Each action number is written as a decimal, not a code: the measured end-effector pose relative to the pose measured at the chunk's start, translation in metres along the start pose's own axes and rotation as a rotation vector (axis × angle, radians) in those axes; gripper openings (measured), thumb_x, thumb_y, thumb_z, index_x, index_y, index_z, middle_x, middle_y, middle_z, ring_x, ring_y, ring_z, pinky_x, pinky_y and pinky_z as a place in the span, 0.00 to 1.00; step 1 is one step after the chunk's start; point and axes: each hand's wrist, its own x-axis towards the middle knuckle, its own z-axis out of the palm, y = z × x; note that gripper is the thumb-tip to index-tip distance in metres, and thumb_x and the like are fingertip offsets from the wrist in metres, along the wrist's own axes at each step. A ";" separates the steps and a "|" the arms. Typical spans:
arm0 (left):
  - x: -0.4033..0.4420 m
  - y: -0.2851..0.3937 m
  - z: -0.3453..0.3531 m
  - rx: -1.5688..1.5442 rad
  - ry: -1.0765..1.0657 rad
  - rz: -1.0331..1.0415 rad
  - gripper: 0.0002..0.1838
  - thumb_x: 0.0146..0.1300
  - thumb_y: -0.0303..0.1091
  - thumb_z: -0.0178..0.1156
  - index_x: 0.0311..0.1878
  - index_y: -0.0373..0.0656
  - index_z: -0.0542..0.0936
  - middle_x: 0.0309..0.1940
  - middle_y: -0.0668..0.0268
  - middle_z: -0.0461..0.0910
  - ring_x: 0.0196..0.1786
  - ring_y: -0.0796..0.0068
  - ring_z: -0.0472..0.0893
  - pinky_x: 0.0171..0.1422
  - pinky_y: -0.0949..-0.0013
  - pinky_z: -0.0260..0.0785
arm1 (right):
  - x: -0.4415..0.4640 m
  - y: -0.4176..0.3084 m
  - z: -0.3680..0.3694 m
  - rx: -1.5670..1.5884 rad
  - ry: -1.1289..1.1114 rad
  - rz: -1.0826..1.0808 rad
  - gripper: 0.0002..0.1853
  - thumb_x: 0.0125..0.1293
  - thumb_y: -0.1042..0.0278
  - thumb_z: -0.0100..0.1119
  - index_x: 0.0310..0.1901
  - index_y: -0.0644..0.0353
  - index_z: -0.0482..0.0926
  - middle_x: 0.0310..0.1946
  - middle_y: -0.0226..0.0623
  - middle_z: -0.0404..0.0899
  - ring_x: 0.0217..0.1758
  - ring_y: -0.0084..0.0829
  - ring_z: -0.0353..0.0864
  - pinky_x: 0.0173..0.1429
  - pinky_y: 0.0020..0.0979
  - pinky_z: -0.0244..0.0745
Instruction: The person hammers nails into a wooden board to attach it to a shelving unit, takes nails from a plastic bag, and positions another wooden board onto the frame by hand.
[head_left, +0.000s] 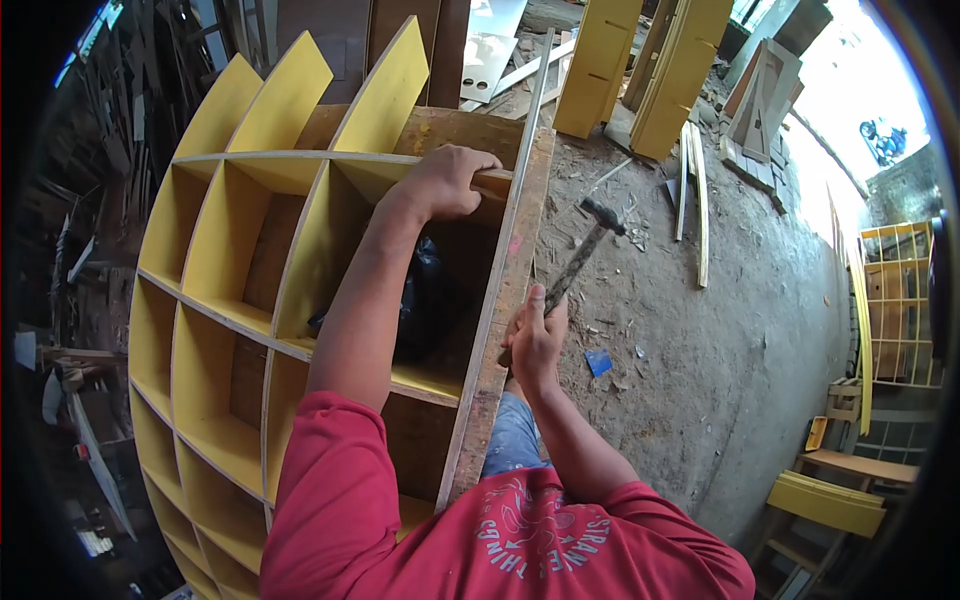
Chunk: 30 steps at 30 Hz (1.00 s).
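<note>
My left hand (447, 183) is on the upper edge of a yellow wooden grid of compartments (230, 315), near its right end, with the fingers curled over a crosspiece. Whatever may be between those fingers is hidden. My right hand (537, 335) is wrapped round the handle of a hammer (582, 252), its dark head raised up and to the right, over the floor. A black plastic bag (425, 285) lies inside a compartment under my left forearm. Along the grid's right side runs a long pale strip (492, 300), beside the worktable edge (530, 200).
Yellow boards (597, 60) stand beyond the table. Wood strips (698, 205) and a blue scrap (598, 362) lie on the dusty floor (740, 340). A yellow frame (897, 290) and stacked yellow panels (825, 503) are at the right. Scrap wood fills the left side.
</note>
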 end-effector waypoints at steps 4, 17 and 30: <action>0.002 0.000 0.003 -0.015 0.005 -0.015 0.20 0.54 0.30 0.65 0.52 0.47 0.88 0.44 0.51 0.89 0.51 0.45 0.87 0.60 0.52 0.80 | 0.011 -0.016 -0.018 -0.244 -0.274 0.103 0.12 0.87 0.57 0.51 0.45 0.54 0.68 0.20 0.22 0.63 0.15 0.15 0.61 0.16 0.24 0.60; 0.000 0.004 0.007 0.014 0.111 0.076 0.19 0.58 0.23 0.56 0.52 0.41 0.87 0.45 0.46 0.88 0.54 0.41 0.85 0.61 0.48 0.77 | 0.011 0.017 -0.029 -0.395 -0.239 -0.077 0.11 0.86 0.57 0.52 0.46 0.55 0.69 0.23 0.22 0.68 0.18 0.15 0.65 0.19 0.25 0.61; -0.001 0.013 0.002 0.068 0.064 0.028 0.21 0.56 0.21 0.59 0.54 0.35 0.86 0.50 0.47 0.88 0.57 0.43 0.85 0.68 0.51 0.76 | 0.011 -0.004 -0.031 -0.542 -0.239 0.000 0.14 0.85 0.53 0.56 0.51 0.56 0.72 0.22 0.23 0.72 0.19 0.15 0.68 0.23 0.26 0.64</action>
